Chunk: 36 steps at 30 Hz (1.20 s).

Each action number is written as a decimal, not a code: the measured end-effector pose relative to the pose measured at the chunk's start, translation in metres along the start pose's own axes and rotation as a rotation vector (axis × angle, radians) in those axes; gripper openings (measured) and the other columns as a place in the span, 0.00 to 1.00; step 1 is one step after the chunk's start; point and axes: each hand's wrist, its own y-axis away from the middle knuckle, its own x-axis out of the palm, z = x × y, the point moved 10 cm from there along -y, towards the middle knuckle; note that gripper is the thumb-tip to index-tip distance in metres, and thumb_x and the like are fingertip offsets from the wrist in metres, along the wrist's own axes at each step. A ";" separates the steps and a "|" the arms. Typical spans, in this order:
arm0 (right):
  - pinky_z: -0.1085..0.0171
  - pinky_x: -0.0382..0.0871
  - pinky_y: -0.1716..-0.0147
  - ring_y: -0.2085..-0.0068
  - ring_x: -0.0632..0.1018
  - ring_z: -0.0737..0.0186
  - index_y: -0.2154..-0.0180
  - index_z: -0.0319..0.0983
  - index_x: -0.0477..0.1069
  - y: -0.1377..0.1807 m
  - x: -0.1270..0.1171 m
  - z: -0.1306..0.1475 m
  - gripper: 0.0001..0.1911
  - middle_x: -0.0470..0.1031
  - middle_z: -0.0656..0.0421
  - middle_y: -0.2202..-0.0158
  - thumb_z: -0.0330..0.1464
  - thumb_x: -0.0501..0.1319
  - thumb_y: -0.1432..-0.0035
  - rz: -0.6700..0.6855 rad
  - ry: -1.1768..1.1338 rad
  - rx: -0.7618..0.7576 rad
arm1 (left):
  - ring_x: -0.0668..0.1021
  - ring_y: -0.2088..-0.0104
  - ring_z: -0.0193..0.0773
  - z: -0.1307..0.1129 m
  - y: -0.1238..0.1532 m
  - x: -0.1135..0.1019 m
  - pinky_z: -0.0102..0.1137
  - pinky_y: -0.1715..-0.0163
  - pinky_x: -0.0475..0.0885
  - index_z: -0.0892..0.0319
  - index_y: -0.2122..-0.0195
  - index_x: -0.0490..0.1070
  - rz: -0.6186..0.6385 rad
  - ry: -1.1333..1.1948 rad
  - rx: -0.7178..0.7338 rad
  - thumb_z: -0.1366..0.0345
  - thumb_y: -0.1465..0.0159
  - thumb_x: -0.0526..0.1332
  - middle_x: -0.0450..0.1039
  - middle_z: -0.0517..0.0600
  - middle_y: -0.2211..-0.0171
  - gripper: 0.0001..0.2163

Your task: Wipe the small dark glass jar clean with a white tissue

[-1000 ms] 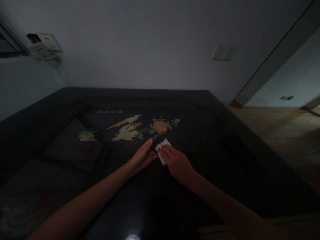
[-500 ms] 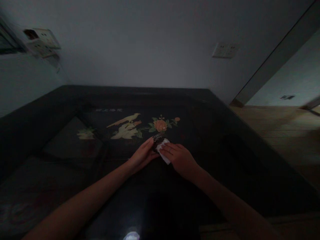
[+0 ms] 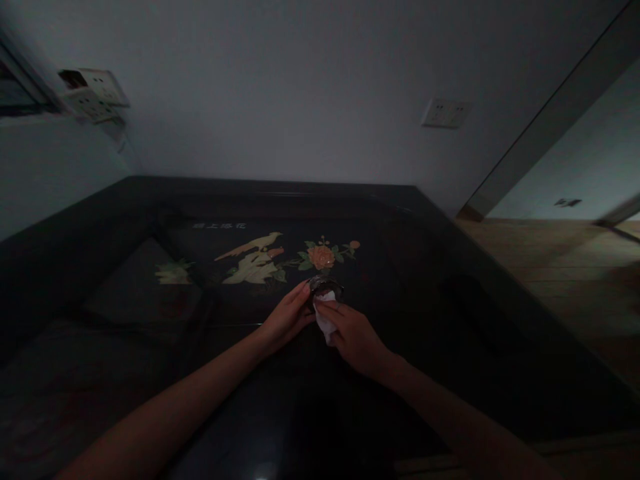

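A small, dark, shiny round dish (image 3: 326, 284), perhaps glass, is between my hands over the dark tabletop (image 3: 280, 400). Fingers of my left hand (image 3: 287, 318) are closed on its left side. My right hand (image 3: 356, 333) pinches a crumpled white tissue (image 3: 326, 328), whose upper end is pressed into the dish. Part of the dish is covered by the tissue and fingers. Whether its base touches the table cannot be made out in this dim light.
Just beyond the dish, the tabletop carries a flower picture (image 3: 321, 256) and a bird picture (image 3: 253, 259). Behind the table rises a pale wall (image 3: 280, 100) with a socket plate (image 3: 446, 113). More sockets (image 3: 104, 87) are at the left; wooden floor (image 3: 530, 253) shows at right.
My right hand has shifted slightly left and down, and the tissue hangs more upright with its top in the dish. The dish shows a wider rim. The view has tilted a little.
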 end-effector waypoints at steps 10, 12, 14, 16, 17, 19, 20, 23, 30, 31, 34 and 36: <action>0.58 0.68 0.46 0.43 0.70 0.58 0.44 0.35 0.64 0.000 -0.005 0.005 0.26 0.69 0.50 0.43 0.19 0.52 0.44 0.006 0.096 -0.095 | 0.75 0.57 0.39 -0.004 0.000 0.001 0.33 0.56 0.69 0.56 0.53 0.72 0.008 0.042 0.027 0.60 0.40 0.64 0.75 0.52 0.55 0.15; 0.56 0.70 0.50 0.44 0.71 0.56 0.45 0.37 0.66 0.001 -0.012 0.012 0.23 0.71 0.51 0.45 0.20 0.52 0.41 -0.007 0.262 -0.151 | 0.75 0.57 0.38 -0.004 0.000 0.000 0.32 0.57 0.69 0.57 0.55 0.73 0.007 0.082 0.035 0.57 0.41 0.63 0.75 0.52 0.56 0.15; 0.55 0.71 0.52 0.44 0.71 0.54 0.46 0.37 0.67 0.001 -0.016 0.017 0.21 0.71 0.51 0.45 0.21 0.52 0.39 -0.019 0.364 -0.191 | 0.75 0.56 0.39 -0.004 0.000 0.003 0.32 0.56 0.69 0.58 0.56 0.74 0.025 0.120 0.033 0.53 0.41 0.63 0.75 0.53 0.56 0.17; 0.55 0.71 0.53 0.43 0.71 0.54 0.46 0.37 0.67 0.001 -0.017 0.015 0.21 0.71 0.51 0.44 0.21 0.52 0.39 -0.023 0.392 -0.189 | 0.74 0.54 0.40 -0.004 0.002 0.009 0.33 0.53 0.68 0.59 0.54 0.73 0.073 0.132 0.012 0.51 0.42 0.62 0.74 0.54 0.54 0.19; 0.55 0.72 0.53 0.44 0.71 0.53 0.46 0.37 0.67 0.000 -0.018 0.011 0.21 0.71 0.51 0.45 0.21 0.52 0.39 -0.025 0.386 -0.171 | 0.73 0.53 0.41 -0.005 0.003 0.014 0.34 0.52 0.67 0.58 0.53 0.73 0.102 0.122 0.003 0.53 0.42 0.63 0.74 0.54 0.53 0.19; 0.55 0.71 0.52 0.45 0.72 0.53 0.46 0.36 0.67 -0.001 -0.020 0.002 0.21 0.72 0.51 0.46 0.21 0.53 0.40 -0.035 0.341 -0.119 | 0.72 0.51 0.41 -0.008 0.006 0.021 0.36 0.50 0.66 0.57 0.51 0.72 0.148 0.083 0.006 0.58 0.42 0.65 0.72 0.54 0.51 0.18; 0.55 0.71 0.51 0.45 0.72 0.54 0.46 0.36 0.68 -0.002 -0.021 -0.003 0.21 0.72 0.51 0.46 0.21 0.53 0.40 -0.042 0.307 -0.096 | 0.72 0.51 0.42 -0.009 0.007 0.022 0.36 0.49 0.65 0.57 0.51 0.72 0.159 0.061 0.017 0.61 0.42 0.65 0.72 0.54 0.51 0.17; 0.56 0.70 0.49 0.46 0.72 0.56 0.47 0.37 0.68 -0.002 -0.026 -0.007 0.21 0.72 0.51 0.47 0.21 0.52 0.41 -0.070 0.199 -0.066 | 0.72 0.51 0.42 -0.010 0.008 0.020 0.37 0.49 0.65 0.57 0.52 0.72 0.145 0.026 0.045 0.64 0.41 0.65 0.72 0.54 0.51 0.16; 0.51 0.67 0.47 0.45 0.70 0.53 0.43 0.36 0.63 0.000 -0.014 0.002 0.25 0.70 0.49 0.47 0.32 0.59 0.42 -0.091 0.004 -0.044 | 0.75 0.53 0.43 0.000 0.001 0.004 0.37 0.50 0.66 0.59 0.54 0.72 0.072 0.086 0.011 0.60 0.42 0.65 0.75 0.55 0.55 0.15; 0.50 0.67 0.47 0.45 0.70 0.52 0.43 0.36 0.63 0.001 -0.012 0.001 0.25 0.70 0.48 0.47 0.33 0.60 0.42 -0.106 0.003 -0.036 | 0.75 0.53 0.43 0.000 0.001 0.005 0.37 0.50 0.66 0.59 0.54 0.72 0.072 0.090 0.003 0.60 0.41 0.65 0.75 0.55 0.55 0.16; 0.52 0.66 0.46 0.45 0.69 0.55 0.44 0.37 0.64 0.001 -0.009 -0.002 0.23 0.71 0.50 0.47 0.26 0.57 0.42 -0.138 -0.016 -0.032 | 0.75 0.53 0.43 -0.001 0.001 0.007 0.38 0.50 0.66 0.59 0.53 0.71 0.078 0.089 -0.001 0.59 0.41 0.64 0.74 0.55 0.55 0.16; 0.54 0.66 0.45 0.45 0.69 0.57 0.44 0.38 0.64 0.001 -0.010 -0.003 0.25 0.71 0.51 0.47 0.21 0.53 0.42 -0.146 -0.031 -0.044 | 0.75 0.54 0.42 -0.001 0.002 0.008 0.37 0.49 0.66 0.58 0.53 0.71 0.075 0.086 0.002 0.60 0.41 0.64 0.74 0.54 0.55 0.16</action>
